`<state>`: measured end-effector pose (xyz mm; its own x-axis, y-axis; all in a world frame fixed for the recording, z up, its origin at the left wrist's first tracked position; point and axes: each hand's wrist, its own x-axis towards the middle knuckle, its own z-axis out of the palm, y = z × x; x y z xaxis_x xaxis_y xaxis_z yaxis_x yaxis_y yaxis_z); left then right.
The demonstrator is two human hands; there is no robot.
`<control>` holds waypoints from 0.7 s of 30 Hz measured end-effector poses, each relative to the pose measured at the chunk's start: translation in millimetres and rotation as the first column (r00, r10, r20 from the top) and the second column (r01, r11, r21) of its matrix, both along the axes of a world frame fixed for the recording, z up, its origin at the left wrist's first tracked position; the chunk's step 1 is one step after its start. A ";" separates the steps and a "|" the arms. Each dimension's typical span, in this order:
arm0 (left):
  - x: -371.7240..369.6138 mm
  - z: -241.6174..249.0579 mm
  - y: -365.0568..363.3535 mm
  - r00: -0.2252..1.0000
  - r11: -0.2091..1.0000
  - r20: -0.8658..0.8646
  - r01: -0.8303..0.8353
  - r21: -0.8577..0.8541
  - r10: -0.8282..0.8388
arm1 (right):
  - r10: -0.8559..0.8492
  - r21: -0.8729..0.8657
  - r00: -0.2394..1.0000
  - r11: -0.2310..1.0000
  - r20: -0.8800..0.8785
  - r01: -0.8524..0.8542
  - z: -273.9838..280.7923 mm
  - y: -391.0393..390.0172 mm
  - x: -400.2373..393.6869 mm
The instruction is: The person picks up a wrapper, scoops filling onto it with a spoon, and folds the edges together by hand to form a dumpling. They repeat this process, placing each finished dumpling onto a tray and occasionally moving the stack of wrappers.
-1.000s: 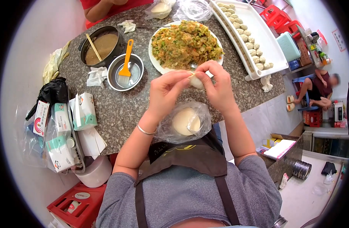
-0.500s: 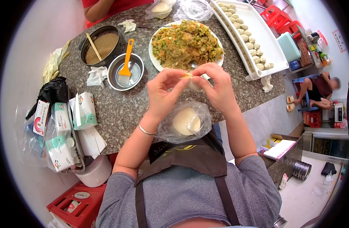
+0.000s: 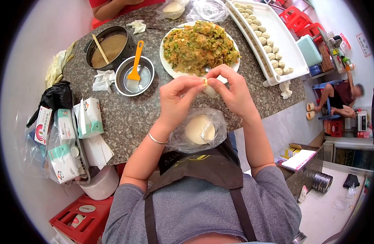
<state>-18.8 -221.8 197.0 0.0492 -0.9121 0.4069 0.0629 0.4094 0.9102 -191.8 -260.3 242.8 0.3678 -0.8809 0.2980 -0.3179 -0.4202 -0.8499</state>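
Observation:
Between both hands, just in front of the plate, is a pale dumpling [image 3: 210, 91] with a little orange-yellow filling showing at its top edge. My left hand [image 3: 176, 95] pinches one side of its wrapper with thumb and fingertips. On the other side my right hand [image 3: 232, 87] closes thumb and fingers on the wrapper; part of the dumpling is hidden behind them. Below the hands lies a clear plastic bag [image 3: 218, 122] holding a stack of round dough wrappers [image 3: 200, 129]. Beyond the fingers, a white plate [image 3: 164, 66] carries a heap of chopped vegetable filling [image 3: 199, 46].
A white tray [image 3: 290, 46] with rows of pleated dumplings [image 3: 272, 55] stands at right. Left are a metal bowl [image 3: 145, 85] with an orange brush [image 3: 134, 75], a dark round pan [image 3: 128, 46] with chopsticks [image 3: 100, 49], and tissue packs [image 3: 90, 118]. Another person's arm [image 3: 107, 8] is across the table.
My fingers have shifted slightly along the dumpling's edge, and the left fingertips now sit closer to the right ones. The seated person at far right has raised an arm.

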 end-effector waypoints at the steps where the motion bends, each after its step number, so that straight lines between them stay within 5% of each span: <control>1: -0.3 0.6 0.9 1.000 1.000 0.000 -0.001 0.000 0.001 | 0.017 -0.045 1.000 0.999 -0.019 -0.018 -0.9 -0.5 0.4; 6: -6.2 5.2 2.1 0.982 0.995 -0.188 -0.017 0.094 0.035 | -0.060 -0.098 0.998 0.994 -0.027 0.057 -3.4 3.6 3.4; 15: -2.3 2.7 0.7 1.000 1.000 -0.016 -0.009 0.022 0.010 | -0.071 -0.155 0.997 0.986 -0.028 0.066 -7.1 5.1 1.8; 19: -3.9 4.1 -1.3 1.000 0.997 -0.007 -0.014 0.076 0.015 | -0.097 -0.078 0.995 0.992 0.001 0.097 -6.0 6.5 0.5; 21: -3.0 -1.1 -1.4 0.990 0.983 -0.137 0.062 0.174 -0.038 | -0.067 -0.037 0.997 0.997 -0.025 0.066 -4.0 3.8 -3.1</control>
<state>-21.8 -223.1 195.8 0.0444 -0.9718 0.2316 0.2045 0.2358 0.9500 -195.0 -256.5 238.8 0.3172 -0.8924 0.3210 -0.3678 -0.4278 -0.8257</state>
